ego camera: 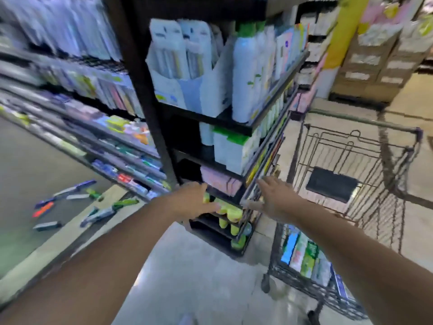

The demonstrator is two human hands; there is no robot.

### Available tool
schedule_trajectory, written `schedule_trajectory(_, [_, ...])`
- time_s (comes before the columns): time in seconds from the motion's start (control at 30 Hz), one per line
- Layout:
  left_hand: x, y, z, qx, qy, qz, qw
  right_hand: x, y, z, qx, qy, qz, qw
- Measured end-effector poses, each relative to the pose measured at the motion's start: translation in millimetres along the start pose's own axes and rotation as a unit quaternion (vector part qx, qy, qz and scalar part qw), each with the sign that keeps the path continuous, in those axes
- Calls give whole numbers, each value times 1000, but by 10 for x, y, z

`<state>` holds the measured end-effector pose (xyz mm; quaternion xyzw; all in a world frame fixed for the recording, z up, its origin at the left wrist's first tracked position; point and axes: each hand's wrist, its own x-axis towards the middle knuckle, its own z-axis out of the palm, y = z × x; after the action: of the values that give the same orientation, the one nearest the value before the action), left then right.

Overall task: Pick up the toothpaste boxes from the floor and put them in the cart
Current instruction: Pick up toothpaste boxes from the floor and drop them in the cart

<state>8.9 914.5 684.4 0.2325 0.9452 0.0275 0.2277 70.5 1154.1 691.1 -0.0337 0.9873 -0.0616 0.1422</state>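
Left forearm: reaches forward and up the middle of the view, bare, ending at the left hand (pixel 196 200).
Left grip: released, nothing in it; fingers look loosely extended in front of the low shelf of the black end rack (pixel 145 95). Contact with the yellow-green bottles (pixel 230 213) there cannot be told through the blur.
Right forearm: comes in from the lower right, crossing above the cart's lower tray.
Right grip: released, fingers spread, right hand (pixel 273 198) near the rack's corner edge; touching or just short, I cannot tell.
Cart (pixel 356 160): on the right, just beside the rack. Upper basket shows a dark flap and no boxes that I can make out; packs (pixel 302 254) lie on the bottom tray, type unreadable.
Toothpaste boxes (pixel 77 202): scattered on the floor (pixel 192 266) at left, along the foot of the aisle shelving (pixel 70 127), well apart from both hands.
Step in hand (judgement): turning from the cart toward the boxes; none held now.
Doing it well: swing left, crouch close, gather boxes lying parallel, pinch each across its long sides, and carry level.
Caution: frame heavily smeared, so fine finger pose is uncertain.
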Motion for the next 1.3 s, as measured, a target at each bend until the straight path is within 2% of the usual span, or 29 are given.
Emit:
schedule_trajectory(0.17, [-871,-1202,58,-48,69,-116,990,456,-1252,-7,-56,24,-131,989])
schedule_trajectory(0.27, [-1370,-1975,252,-58,54,-195,978,709,-2067,14,-48,8,-189,981])
schedule_trajectory(0.37, [-1798,-2739,437,-71,62,-246,965,990,-2928,71,-33,-40,-224,973])
schedule_trajectory(0.47, [-2236,-3258,403,-64,57,-297,951,1240,-3703,168,36,-56,-244,967])
schedule_trajectory(0.6, [-2641,-4022,473,-87,69,-368,923,1488,-4612,230,-31,-29,-303,952])
schedule_trajectory(0.67, [-2773,-4385,520,-100,68,-387,914,1633,-4953,272,-28,-45,-315,948])
schedule_trajectory(0.97, [-2552,-5554,413,-138,52,-403,903,2686,-6048,381,-110,-86,-360,923])
schedule_trajectory(1.3, [-1798,-6996,-62,-139,41,-442,885,4446,-7059,193,-119,-100,-397,905])
